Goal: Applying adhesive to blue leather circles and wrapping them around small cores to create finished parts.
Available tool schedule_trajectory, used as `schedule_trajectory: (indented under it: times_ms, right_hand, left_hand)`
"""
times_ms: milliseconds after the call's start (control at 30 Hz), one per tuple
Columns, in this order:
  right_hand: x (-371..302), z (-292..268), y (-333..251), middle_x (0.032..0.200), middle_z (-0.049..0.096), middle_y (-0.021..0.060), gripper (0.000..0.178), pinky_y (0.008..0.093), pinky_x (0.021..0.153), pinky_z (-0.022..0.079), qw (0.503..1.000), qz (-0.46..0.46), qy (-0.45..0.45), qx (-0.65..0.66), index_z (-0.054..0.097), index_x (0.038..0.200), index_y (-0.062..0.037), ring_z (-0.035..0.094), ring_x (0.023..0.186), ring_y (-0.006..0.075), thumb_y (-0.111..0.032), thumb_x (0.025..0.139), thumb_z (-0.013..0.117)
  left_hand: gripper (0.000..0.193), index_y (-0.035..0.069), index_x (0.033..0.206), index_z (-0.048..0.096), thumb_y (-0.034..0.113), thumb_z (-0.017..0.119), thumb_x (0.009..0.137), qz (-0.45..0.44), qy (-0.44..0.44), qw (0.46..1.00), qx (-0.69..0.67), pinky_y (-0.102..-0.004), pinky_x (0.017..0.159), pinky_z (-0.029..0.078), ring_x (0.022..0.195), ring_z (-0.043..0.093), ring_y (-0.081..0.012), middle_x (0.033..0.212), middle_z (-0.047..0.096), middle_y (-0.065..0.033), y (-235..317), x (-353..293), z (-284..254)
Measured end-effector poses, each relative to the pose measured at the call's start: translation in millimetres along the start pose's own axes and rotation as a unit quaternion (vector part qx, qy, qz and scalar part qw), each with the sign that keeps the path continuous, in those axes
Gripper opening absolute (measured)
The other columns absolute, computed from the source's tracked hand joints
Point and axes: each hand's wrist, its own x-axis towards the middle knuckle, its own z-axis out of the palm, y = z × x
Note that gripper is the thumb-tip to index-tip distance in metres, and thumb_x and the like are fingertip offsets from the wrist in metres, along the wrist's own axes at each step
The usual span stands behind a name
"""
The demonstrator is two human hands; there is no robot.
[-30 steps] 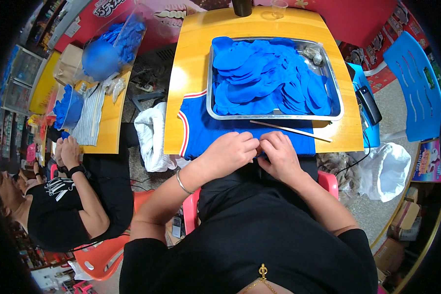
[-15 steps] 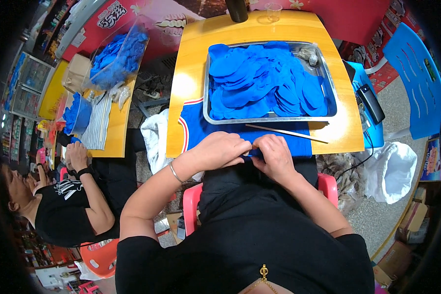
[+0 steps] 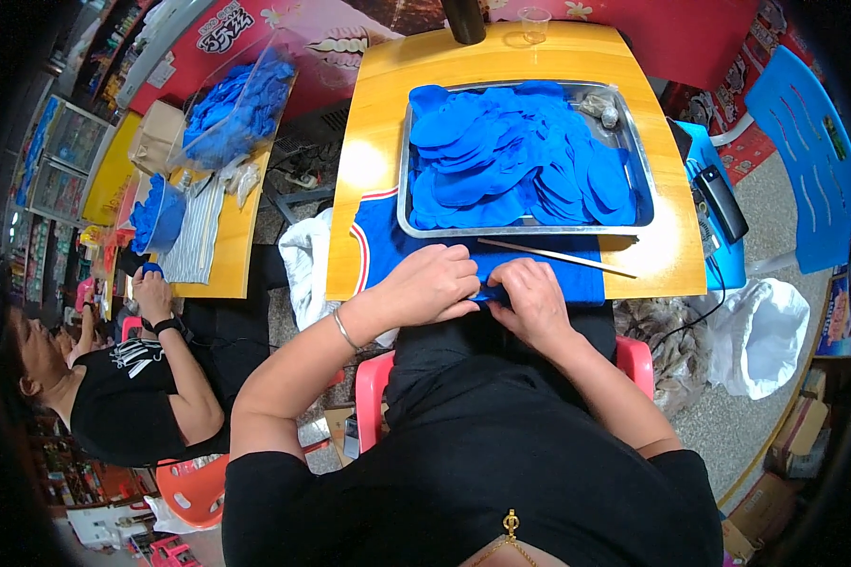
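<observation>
Both hands meet at the near edge of the table, over my lap. My left hand (image 3: pixel 437 283), with a bangle at its wrist, and my right hand (image 3: pixel 531 300) pinch a small piece of blue fabric (image 3: pixel 487 293) between them. Most of that piece is hidden by my fingers. Under and beyond them lies a blue jersey (image 3: pixel 378 236) with white and red trim, flat on the table. A thin pale stick (image 3: pixel 558 257) rests on it. Just past it stands a metal tray (image 3: pixel 525 230) heaped with blue cut fabric pieces (image 3: pixel 501 151); a small clear bag (image 3: pixel 599 108) sits in its far right corner.
The yellow wooden table (image 3: pixel 369 104) also holds a dark cylinder (image 3: pixel 463 21) and a clear cup (image 3: pixel 534 25). At left a co-worker (image 3: pixel 142 397) sits by another table with blue pieces. A blue chair (image 3: pixel 808 161) and a white sack (image 3: pixel 756 335) are at right.
My hands have shifted only slightly and still grip the small blue fabric piece. The co-worker's hand has moved a little at the left table.
</observation>
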Motion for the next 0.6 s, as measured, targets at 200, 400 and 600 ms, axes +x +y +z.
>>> schedule_trajectory:
  times_ms: [200, 400, 600]
  right_hand:
    - [1.2, 1.4, 1.3, 0.091, 0.056, 0.0053, 0.036, 0.0354, 0.075, 0.039, 1.0, -0.014, 0.007, -0.001, 0.053, 0.092, -0.0082, 0.053, 0.088, 0.0242, -0.004, 0.061, 0.07]
    - [0.4, 2.9, -0.6, 0.089, 0.054, 0.0041, 0.027, 0.0351, 0.073, 0.038, 1.0, -0.013, -0.009, -0.011, 0.057, 0.087, -0.0121, 0.052, 0.088, 0.0228, -0.008, 0.063, 0.067]
    - [1.4, -0.4, 1.3, 0.086, 0.05, 0.0058, 0.024, 0.0358, 0.071, 0.039, 0.999, -0.007, -0.037, -0.019, 0.057, 0.085, -0.0115, 0.051, 0.084, 0.0241, -0.007, 0.063, 0.066]
  left_hand:
    - [0.024, 0.005, 0.079, 0.056, 0.027, 0.066, 0.073, 0.027, 0.003, 0.999, -0.017, -0.0358, 0.072, 0.043, 0.087, 0.053, -0.0254, 0.084, 0.053, -0.0079, -7.4, -4.6, 4.3]
    - [0.027, 0.005, 0.078, 0.054, 0.027, 0.067, 0.069, 0.02, 0.072, 0.997, 0.009, -0.0352, 0.072, 0.043, 0.088, 0.051, -0.026, 0.087, 0.052, -0.0084, -2.3, -10.3, 8.6]
    - [0.032, 0.003, 0.087, 0.055, 0.024, 0.07, 0.068, -0.053, 0.108, 0.992, -0.038, -0.0378, 0.081, 0.043, 0.101, 0.05, -0.0298, 0.106, 0.051, -0.0129, 9.2, -12.9, 7.6]
